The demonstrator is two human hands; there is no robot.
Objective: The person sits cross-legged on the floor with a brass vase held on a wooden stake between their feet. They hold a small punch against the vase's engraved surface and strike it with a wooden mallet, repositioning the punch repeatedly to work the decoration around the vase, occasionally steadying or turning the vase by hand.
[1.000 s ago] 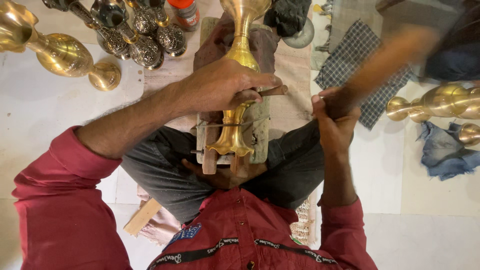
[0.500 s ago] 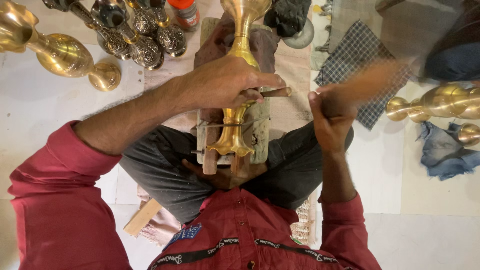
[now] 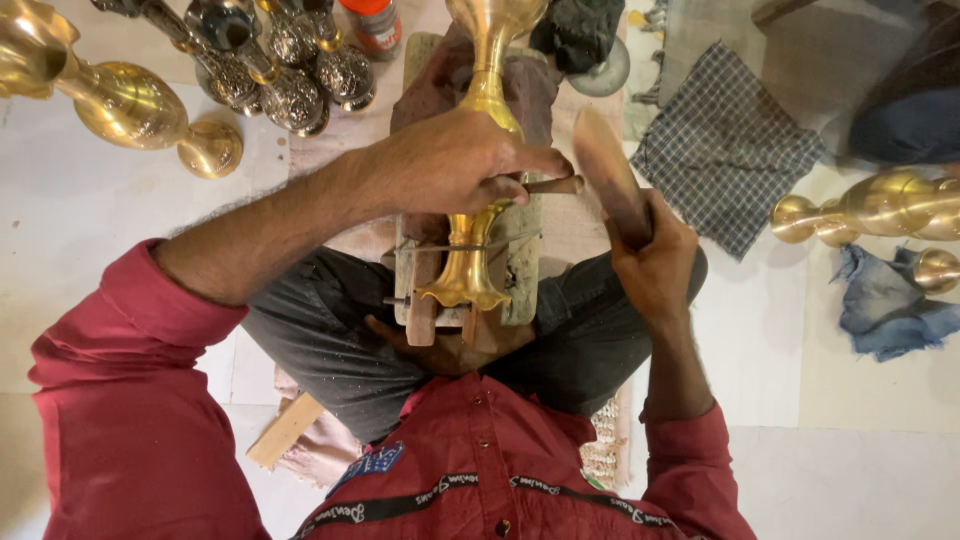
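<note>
Tall polished brass vase-shaped piece with a flared foot lies lengthwise on a worn wooden block that rests across the lap of the seated person, foot end toward the body, mouth end pointing away. A thin metal band crosses the stem near the foot.

Left hand lies over the mid-stem, fingers curled and pressed together, pinching a thin brown rod-like tool whose free end juts out to the right. The tip against the brass is hidden under the fingers.

Right hand is closed in a fist about the lower end of a flat wooden mallet, raised just beside the tool's free end; mallet blurred.

Handling judgement: the brass looks heavy, rigid, and smooth enough to roll or slip on the block. The narrow stem seems the surest place to grip; the polished surface would likely mark easily.

Surroundings: dark cloth under the vase's far end. Cluster of darker embossed metal vessels upper left, beside an orange-capped jar. Large brass pieces at left and right. Checked grey cloth and blue denim rag on the pale floor.
</note>
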